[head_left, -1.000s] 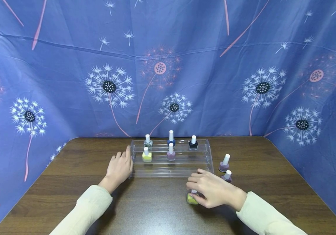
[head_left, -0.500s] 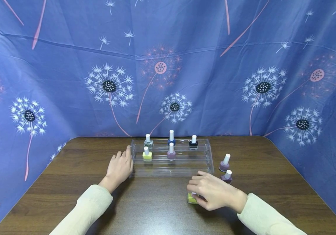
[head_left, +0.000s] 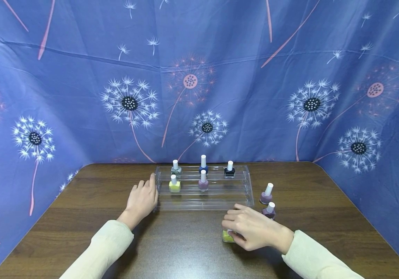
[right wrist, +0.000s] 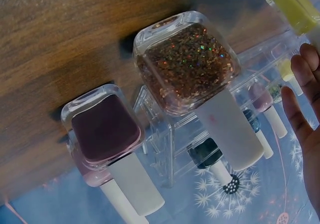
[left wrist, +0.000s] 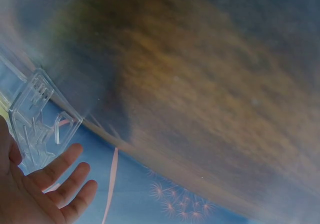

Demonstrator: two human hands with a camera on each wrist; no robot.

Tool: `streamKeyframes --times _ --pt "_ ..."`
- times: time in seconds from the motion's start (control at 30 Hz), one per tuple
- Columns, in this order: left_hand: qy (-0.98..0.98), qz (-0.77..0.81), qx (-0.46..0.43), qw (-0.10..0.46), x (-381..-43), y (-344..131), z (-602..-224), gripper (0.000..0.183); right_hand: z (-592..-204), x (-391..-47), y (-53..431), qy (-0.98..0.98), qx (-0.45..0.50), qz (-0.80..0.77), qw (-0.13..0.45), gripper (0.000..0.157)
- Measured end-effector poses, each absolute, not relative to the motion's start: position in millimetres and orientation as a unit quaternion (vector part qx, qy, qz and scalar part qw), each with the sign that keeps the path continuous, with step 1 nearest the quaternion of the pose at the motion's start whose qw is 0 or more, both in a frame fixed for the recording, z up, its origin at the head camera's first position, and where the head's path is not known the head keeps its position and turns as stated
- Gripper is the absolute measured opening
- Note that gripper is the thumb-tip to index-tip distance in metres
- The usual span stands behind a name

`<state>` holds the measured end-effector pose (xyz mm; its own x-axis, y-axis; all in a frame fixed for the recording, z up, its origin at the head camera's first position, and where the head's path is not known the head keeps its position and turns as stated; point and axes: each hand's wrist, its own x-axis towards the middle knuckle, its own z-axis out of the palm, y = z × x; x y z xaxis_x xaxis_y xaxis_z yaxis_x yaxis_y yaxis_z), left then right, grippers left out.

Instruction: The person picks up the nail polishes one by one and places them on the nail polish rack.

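Note:
My left hand [head_left: 143, 198] rests against the left end of a clear stepped display rack [head_left: 199, 202], index finger along its side. In the left wrist view, the other fingers [left wrist: 70, 184] spread loosely beside the rack's end panel [left wrist: 42, 119]. My right hand [head_left: 251, 226] pinches the white cap of a yellow nail polish bottle [head_left: 228, 236], low over the table in front of the rack's right end. The hand partly covers this bottle. A glitter nail polish bottle [right wrist: 187, 64] appears large in the right wrist view but is hidden in the head view.
On the rack's back tier stand grey-green [head_left: 176, 169], blue [head_left: 203, 169] and black [head_left: 229, 172] polishes. A yellow [head_left: 174, 186] and a mauve [head_left: 203, 185] one occupy the tier below. Right of the rack, mauve [head_left: 265, 197] and dark purple [head_left: 268, 212] bottles stand on the wooden table [head_left: 325, 217].
My right hand has shifted slightly toward me and uncovered more of the dark purple bottle, still pinching the yellow bottle's cap. My left hand stays at the rack's end.

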<state>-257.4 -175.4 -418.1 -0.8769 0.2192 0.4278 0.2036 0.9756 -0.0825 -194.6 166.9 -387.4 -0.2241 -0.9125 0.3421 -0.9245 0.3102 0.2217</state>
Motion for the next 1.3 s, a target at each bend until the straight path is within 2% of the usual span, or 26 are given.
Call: streamKeyframes --times 0.37,0.67,1.3 --pt "-0.966 0.019 -0.112 0.231 -257 -176 -419 0.048 -384 -195 168 -0.795 0.577 0.012 0.186 0.008" --pt "-0.968 0.019 -0.110 0.226 -257 -175 -419 0.048 -379 -202 166 -0.785 0.580 0.016 0.218 0.013" --pt "-0.969 0.018 -0.112 0.220 -256 -175 -419 0.048 -370 -223 172 -0.806 0.546 0.011 0.228 0.009"
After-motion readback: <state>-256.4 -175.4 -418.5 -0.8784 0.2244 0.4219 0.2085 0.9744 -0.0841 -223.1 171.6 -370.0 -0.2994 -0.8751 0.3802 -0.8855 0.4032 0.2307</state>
